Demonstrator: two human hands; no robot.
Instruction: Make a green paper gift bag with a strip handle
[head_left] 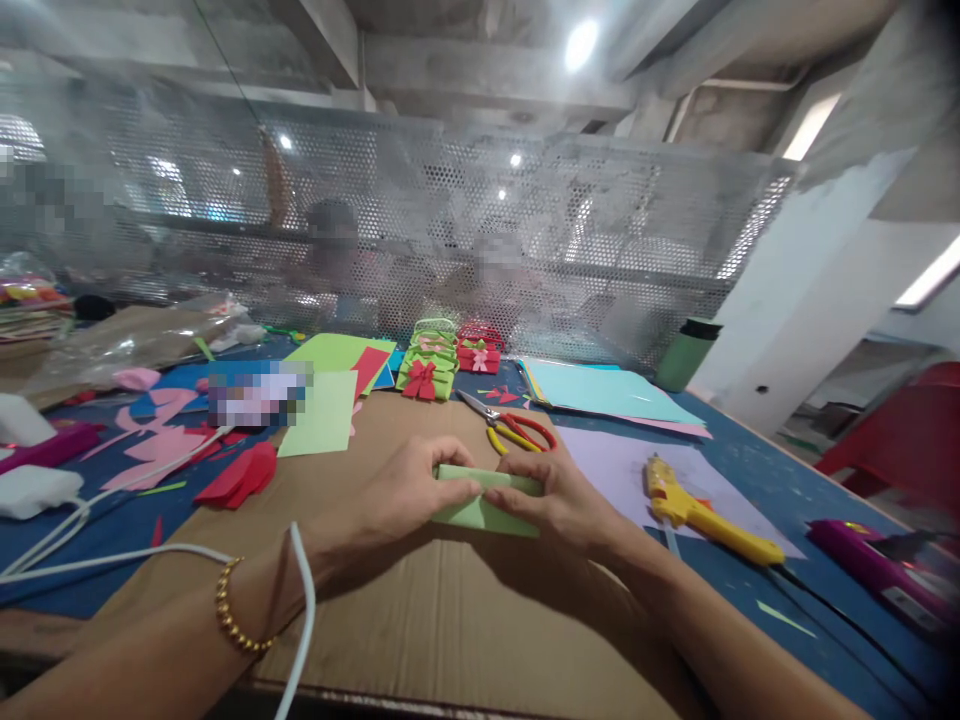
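A small folded piece of light green paper is held just above the brown cardboard sheet. My left hand grips its left end, the thumb pressed along the front face. At the other end, my right hand pinches it with the thumb in front and fingers behind. The two thumb tips nearly meet at the middle of the paper. Beyond my hands lie scissors with red and yellow handles. Further back stand small green paper bags and red ones, decorated with bows.
A yellow glue gun lies on lilac paper at right. Paper stacks, a green bottle and a perforated metal screen stand behind. Pink and red cutouts lie left; a white cable crosses my left arm.
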